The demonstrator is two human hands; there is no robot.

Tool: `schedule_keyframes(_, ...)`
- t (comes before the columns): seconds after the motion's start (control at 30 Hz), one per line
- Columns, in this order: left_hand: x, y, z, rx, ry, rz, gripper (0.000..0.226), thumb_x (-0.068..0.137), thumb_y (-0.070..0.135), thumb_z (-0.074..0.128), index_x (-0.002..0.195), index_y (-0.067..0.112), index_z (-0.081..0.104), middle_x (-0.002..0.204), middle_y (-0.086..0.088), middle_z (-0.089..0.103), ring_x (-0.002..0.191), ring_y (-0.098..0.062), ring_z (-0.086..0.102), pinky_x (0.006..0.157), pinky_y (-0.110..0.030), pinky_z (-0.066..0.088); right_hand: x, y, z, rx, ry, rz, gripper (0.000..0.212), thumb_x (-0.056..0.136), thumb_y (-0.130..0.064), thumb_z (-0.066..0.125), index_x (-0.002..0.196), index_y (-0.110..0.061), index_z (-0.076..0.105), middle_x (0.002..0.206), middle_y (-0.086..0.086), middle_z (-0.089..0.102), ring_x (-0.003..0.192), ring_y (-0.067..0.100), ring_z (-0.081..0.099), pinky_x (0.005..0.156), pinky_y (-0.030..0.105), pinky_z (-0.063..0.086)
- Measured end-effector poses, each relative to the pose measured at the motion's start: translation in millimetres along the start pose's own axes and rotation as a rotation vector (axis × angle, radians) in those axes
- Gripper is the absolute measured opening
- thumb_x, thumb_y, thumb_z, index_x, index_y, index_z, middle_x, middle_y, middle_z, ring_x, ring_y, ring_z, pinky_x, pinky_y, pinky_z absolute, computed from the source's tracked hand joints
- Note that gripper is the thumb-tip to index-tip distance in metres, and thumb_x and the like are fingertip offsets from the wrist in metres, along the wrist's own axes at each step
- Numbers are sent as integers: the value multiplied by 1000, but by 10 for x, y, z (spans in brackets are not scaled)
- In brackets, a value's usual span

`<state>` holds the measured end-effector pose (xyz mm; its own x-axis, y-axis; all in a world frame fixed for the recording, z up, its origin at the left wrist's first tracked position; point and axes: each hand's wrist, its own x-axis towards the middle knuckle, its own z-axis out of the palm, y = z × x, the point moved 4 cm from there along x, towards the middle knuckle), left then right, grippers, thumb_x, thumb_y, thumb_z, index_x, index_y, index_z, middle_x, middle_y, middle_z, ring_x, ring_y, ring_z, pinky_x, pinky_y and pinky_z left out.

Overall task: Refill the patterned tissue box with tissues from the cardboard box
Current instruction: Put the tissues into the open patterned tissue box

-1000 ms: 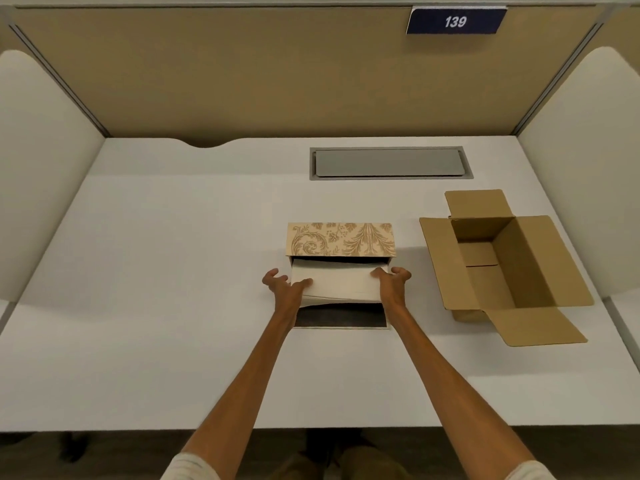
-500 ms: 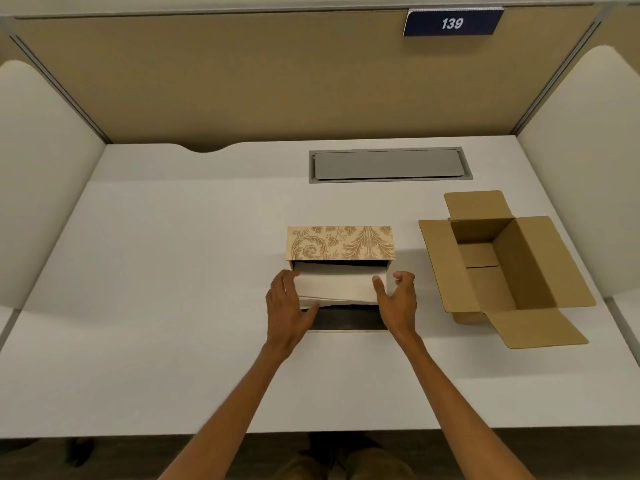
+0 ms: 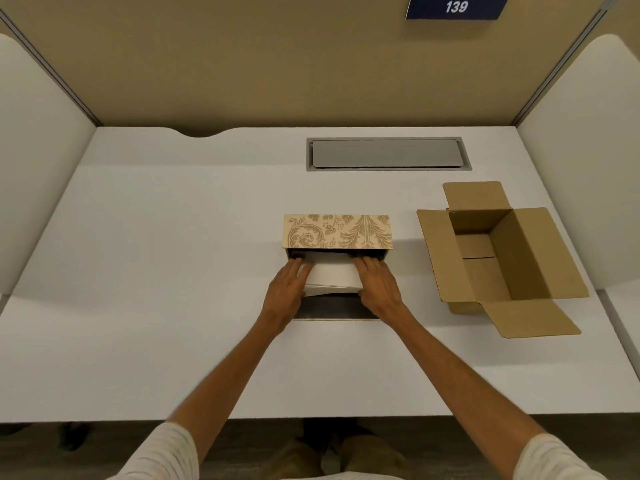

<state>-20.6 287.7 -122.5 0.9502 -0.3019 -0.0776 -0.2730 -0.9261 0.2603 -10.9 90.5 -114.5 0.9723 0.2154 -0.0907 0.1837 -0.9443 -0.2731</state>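
Note:
The patterned tissue box (image 3: 337, 232) lies on its side at the middle of the white desk (image 3: 156, 271), its dark opening facing me and its dark flap (image 3: 332, 308) flat on the desk. A white stack of tissues (image 3: 330, 278) sits half inside the opening. My left hand (image 3: 285, 294) presses on the stack's left end and my right hand (image 3: 377, 289) on its right end, fingertips reaching into the box. The brown cardboard box (image 3: 502, 258) stands open to the right, and no tissues show inside it.
A grey cable hatch (image 3: 388, 154) is set into the desk behind the tissue box. Tan partition walls and white side panels (image 3: 581, 161) enclose the desk. A blue sign (image 3: 455, 6) reads 139. The desk's front edge is close to my body.
Both hands slid forward over the tissue stack and pushed it deeper into the patterned box. The view moved closer to the desk.

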Motion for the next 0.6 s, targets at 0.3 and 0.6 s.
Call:
schedule_keyframes(0.3,-30,15,-76,79,48,101,56,71,-7,79,124,2,63,129,-20,63,116,-35,63,91,-40,57,-3,15,-15,11,-57,-53,88,68,17,64,144,-18,37,141,7,49,126,26,49,107,35,41)
schedule_keyframes(0.6,173,119,-78,22,-9,44,82,71,44,76,138,8,44,134,-11,54,120,-27,53,106,-35,44,187,54,-73,-60,-272,-56,109,66,-23,87,151,-19,19,134,13,53,116,30,56,96,41,50)
